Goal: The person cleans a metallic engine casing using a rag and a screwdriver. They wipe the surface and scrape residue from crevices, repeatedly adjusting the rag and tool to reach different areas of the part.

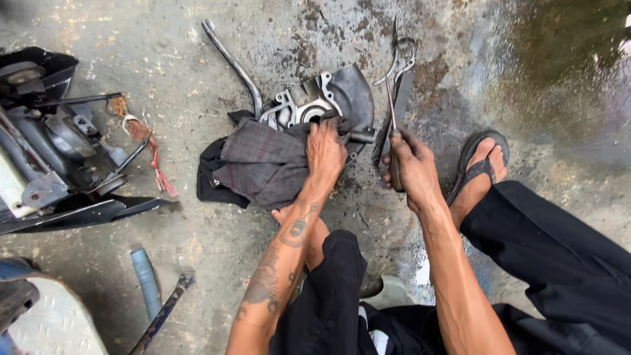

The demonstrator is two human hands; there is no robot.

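Observation:
A metal engine cover point(328, 98) lies on the stained concrete floor, half under a dark grey checked cloth point(259, 164). My left hand point(325, 152) presses down on the cloth at the cover's near edge. My right hand point(411, 164) grips the handle of a screwdriver point(392, 112) whose thin shaft points away from me, beside the cover's right side. A pair of pliers point(401, 62) lies just beyond the screwdriver tip.
A long bent wrench point(233, 66) lies behind the cover. Part of a motorcycle point(52, 144) sits at the left with a red rag point(151, 148). A blue tube point(146, 279) and a rod point(164, 312) lie near left. My sandalled foot point(483, 164) rests at right.

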